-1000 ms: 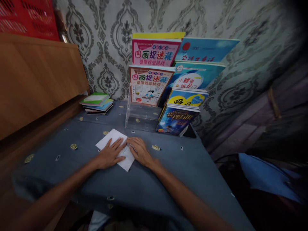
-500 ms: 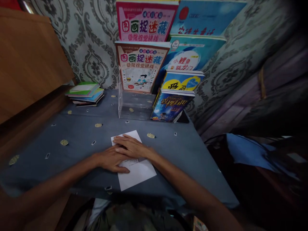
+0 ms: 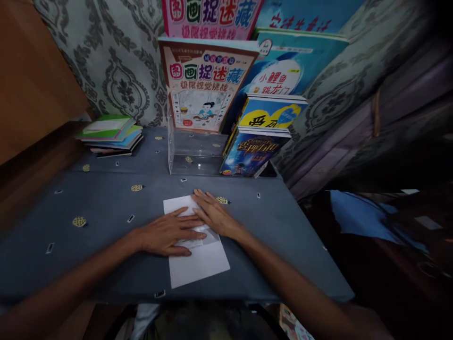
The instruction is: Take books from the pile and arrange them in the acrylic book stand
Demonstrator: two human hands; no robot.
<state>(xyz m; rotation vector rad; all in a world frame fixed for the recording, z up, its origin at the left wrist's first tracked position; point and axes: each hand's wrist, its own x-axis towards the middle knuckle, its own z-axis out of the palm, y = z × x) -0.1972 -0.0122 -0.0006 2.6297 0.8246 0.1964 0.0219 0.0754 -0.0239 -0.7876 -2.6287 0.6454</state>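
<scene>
The left hand [image 3: 166,233] lies flat on the white sheet of paper [image 3: 196,257], palm down and fingers spread toward the right, gripping nothing; it seems to pin the sheet so it cannot slide on the cloth. The right hand [image 3: 214,216] rests just beside it, also flat and released, its fingers stretched over the upper part of the sheet and meeting the left fingertips near the middle. A faint grey band under the 2 hands may be a fold or a shadow; which one cannot be told.

The paper sits near the front middle of the table [image 3: 88,236], slightly turned, with its lower half bare and close to the table's near edge. The table wears a dark blue-grey cloth dotted with small yellow and white motifs.

Behind the hands stands a clear acrylic book stand [image 3: 193,158], well apart from the paper, its front tier holding nothing. Children's books [image 3: 207,87] lean in its stepped tiers against the patterned wallpaper [image 3: 116,61], covers facing out so the titles can be read. To the left, a small stack of thin books [image 3: 109,134] lies flat near a wooden panel [image 3: 31,80]. A blue cloth [image 3: 361,217] lies off the table on the right.
</scene>
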